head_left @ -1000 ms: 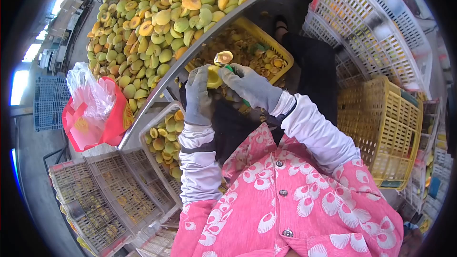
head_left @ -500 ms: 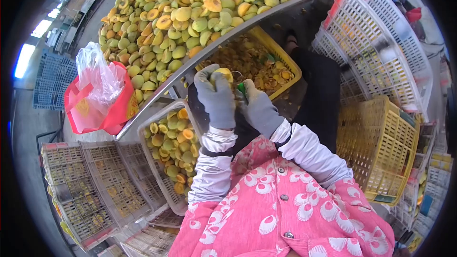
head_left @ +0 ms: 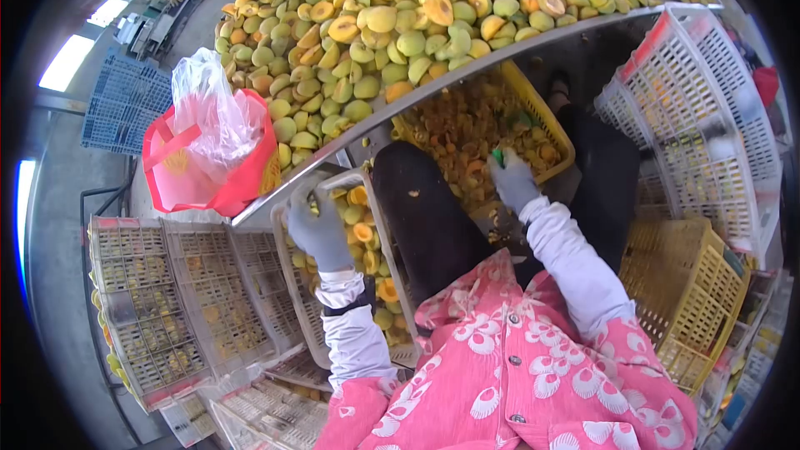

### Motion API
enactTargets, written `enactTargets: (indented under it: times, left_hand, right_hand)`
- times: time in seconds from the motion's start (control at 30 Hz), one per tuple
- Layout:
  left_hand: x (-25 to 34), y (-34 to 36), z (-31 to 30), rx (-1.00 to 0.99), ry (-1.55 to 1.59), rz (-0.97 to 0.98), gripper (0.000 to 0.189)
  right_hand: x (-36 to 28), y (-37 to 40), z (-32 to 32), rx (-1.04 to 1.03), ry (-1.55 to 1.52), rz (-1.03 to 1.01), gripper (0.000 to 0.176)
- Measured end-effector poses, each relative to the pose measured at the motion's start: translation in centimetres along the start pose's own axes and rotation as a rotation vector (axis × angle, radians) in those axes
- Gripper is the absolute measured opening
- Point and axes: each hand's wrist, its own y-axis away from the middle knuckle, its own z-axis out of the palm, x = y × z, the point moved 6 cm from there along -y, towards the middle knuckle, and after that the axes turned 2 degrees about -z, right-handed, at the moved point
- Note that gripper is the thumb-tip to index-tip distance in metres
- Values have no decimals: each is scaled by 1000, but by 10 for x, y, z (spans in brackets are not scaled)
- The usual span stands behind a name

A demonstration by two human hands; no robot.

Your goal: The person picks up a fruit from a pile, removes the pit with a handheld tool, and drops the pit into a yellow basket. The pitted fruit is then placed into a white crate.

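Note:
My left hand (head_left: pixel 318 229), in a grey glove, is over the upper left part of a pale crate (head_left: pixel 293 283) of halved yellow-green fruit (head_left: pixel 364 232). Its fingers are curled, with a bit of yellow-green fruit showing between them. My right hand (head_left: pixel 514 181), also gloved, is closed around a small tool with a green handle (head_left: pixel 497 156); the tool's far end cannot be made out. That hand is above a yellow crate (head_left: pixel 560 168) holding brownish-orange scraps (head_left: pixel 462 129).
A metal-edged table (head_left: pixel 433 82) heaped with halved fruit (head_left: pixel 379 21) spans the front. On its left corner stands a red bag (head_left: pixel 237 192) with clear plastic. White crates (head_left: pixel 692 108) and a yellow crate (head_left: pixel 692 283) stand right; grey crates (head_left: pixel 200 300) stand left.
My hands have moved apart: the left with its fruit to the pale crate, the right with the green-handled tool over the yellow crate. The whole view has shifted.

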Motion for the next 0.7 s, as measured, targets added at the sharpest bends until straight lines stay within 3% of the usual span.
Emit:
enactTargets:
  times: [0.07,0.17,0.23,0.27,0.4,0.47,0.57,0.63,0.67,0.7]
  left_hand:
    - [27,-30,35,-173,330,-11,17]
    - [29,-87,142,-317,201,133,31]
    - [38,-123,192,-349,180,142,37]
    - [45,-135,208,-406,142,124,44]
    - [74,-141,224,-569,-70,173,61]
    - [71,-141,221,-629,-62,175,59]
    - [55,-139,220,-679,-37,235,49]
    - [43,-135,224,-798,202,72,44]
    - [45,-132,217,-777,395,-11,41]
    - [31,-135,230,-776,398,-10,41]
  right_hand:
    - [-10,7,-1,-18,69,-70,39]
    - [-15,22,-6,-103,-105,-27,39]
    - [-11,40,-24,-90,-244,219,39]
    - [2,39,-23,-79,-248,225,39]
    - [35,26,-22,33,-218,234,38]
    - [28,24,-21,41,-212,224,37]
    - [3,27,-1,-133,-426,343,36]
    - [-3,28,10,-165,-421,342,31]
    - [-5,31,13,-167,-418,341,31]
    - [-9,32,15,-184,-459,293,29]
